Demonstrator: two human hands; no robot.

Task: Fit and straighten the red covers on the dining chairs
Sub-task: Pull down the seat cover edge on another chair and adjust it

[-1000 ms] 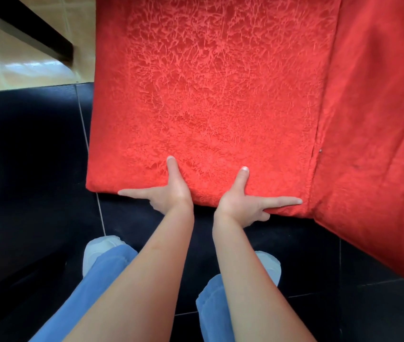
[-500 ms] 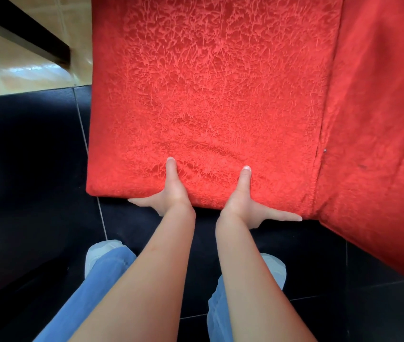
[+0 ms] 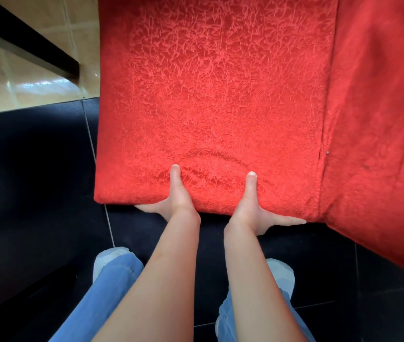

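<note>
Red crinkled cover (image 3: 220, 99) runs lengthwise from 6 to 12 o'clock, near edge toward the person. Left hand (image 3: 171, 203) and right hand (image 3: 252, 208) both pinch that edge, thumbs on top, fingers underneath. No writing shows.

Left hand (image 3: 175, 202) and right hand (image 3: 250, 208) grip the red cover's (image 3: 220, 95) near edge — thumbs on top, fingers underneath.
</note>
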